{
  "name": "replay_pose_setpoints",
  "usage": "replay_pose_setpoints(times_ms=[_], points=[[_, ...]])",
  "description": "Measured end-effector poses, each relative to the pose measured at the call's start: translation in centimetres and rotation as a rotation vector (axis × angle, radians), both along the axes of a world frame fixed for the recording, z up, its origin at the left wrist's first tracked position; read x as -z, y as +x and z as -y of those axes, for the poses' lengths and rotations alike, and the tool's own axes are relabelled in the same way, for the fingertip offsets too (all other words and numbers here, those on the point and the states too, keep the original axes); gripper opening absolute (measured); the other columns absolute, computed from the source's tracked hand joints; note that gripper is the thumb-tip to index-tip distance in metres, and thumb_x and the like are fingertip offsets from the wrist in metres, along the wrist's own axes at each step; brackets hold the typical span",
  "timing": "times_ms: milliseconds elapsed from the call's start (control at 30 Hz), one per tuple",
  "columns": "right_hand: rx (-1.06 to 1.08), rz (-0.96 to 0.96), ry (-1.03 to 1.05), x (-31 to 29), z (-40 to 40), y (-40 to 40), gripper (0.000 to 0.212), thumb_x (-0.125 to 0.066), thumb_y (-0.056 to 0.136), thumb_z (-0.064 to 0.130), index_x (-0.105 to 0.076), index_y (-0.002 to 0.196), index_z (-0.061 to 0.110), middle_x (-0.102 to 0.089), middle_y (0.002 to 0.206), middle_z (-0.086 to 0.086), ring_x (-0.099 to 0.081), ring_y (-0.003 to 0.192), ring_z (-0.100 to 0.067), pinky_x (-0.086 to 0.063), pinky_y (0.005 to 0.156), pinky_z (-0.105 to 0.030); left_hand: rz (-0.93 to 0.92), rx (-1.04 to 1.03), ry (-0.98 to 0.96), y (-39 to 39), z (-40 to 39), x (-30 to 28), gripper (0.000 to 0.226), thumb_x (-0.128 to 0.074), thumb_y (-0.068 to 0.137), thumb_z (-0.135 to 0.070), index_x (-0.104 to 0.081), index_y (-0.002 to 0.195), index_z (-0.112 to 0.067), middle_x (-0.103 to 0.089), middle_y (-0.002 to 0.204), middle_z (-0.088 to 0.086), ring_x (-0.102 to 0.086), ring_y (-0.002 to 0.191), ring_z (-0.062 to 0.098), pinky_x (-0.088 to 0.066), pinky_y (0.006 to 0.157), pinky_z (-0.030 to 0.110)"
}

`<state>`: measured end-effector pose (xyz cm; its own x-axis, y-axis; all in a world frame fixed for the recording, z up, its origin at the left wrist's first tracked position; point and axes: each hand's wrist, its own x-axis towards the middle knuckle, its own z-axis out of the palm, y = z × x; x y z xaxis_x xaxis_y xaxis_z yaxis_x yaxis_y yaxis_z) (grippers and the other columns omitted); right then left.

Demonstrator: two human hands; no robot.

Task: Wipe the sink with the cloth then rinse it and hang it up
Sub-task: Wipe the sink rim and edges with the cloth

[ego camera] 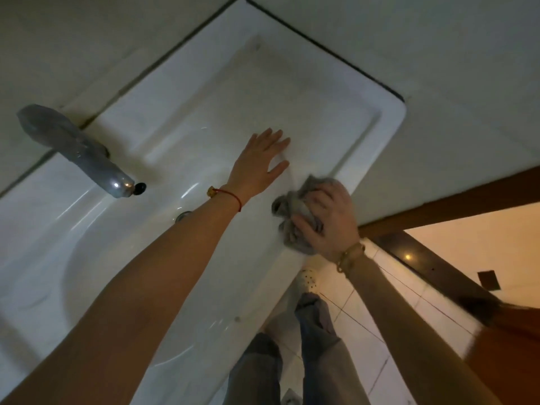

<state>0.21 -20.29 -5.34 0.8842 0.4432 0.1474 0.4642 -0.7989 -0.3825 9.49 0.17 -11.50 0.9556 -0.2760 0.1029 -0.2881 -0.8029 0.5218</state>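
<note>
A white ceramic sink fills the middle of the view, with a flat shelf on its right part and a round basin at lower left. My left hand lies flat on the shelf, fingers straight and spread. My right hand grips a crumpled grey cloth and holds it against the sink's front rim, just right of my left wrist. A silver tap juts out over the basin, and the drain shows partly beside my left forearm.
Pale tiled walls meet the sink at the top and right. A brown wooden door frame and a dark threshold lie to the right. My legs and a white shoe stand on the white tiled floor below the rim.
</note>
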Motion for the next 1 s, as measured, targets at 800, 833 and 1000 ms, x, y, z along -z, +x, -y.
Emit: replay_pose_setpoints(times_ms=[800,833,1000], points=[[-0.274,0.087,0.126,0.8,3.7,5.2,0.035,-0.051,0.095,0.034,-0.069,0.112,0.01,-0.067,0.116,-0.011,-0.054,0.12,-0.032,-0.04,0.104,-0.052,0.033,0.019,0.04,0.2,-0.6,0.9,0.054,-0.043,0.103,-0.042,-0.039,0.152,-0.02,-0.033,0.161,0.005,-0.024,0.152,0.024,-0.005,0.126,0.038],[-0.145,0.094,0.114,0.6,4.5,7.4,0.038,-0.05,0.095,0.037,-0.069,0.111,0.009,-0.067,0.114,-0.011,-0.054,0.12,-0.033,-0.041,0.102,-0.053,0.031,0.017,0.039,0.1,-0.6,0.8,0.055,-0.042,0.102,-0.043,-0.04,0.151,-0.019,-0.034,0.161,0.005,-0.025,0.151,0.025,-0.006,0.125,0.038],[0.027,0.07,0.069,1.1,1.7,3.8,0.038,-0.046,0.093,0.04,-0.071,0.103,0.013,-0.067,0.107,-0.006,-0.052,0.117,-0.029,-0.032,0.106,-0.057,0.023,0.019,0.031,0.1,-0.4,0.5,0.057,-0.039,0.101,-0.045,-0.041,0.151,-0.018,-0.035,0.16,0.007,-0.027,0.151,0.026,-0.008,0.126,0.04]])
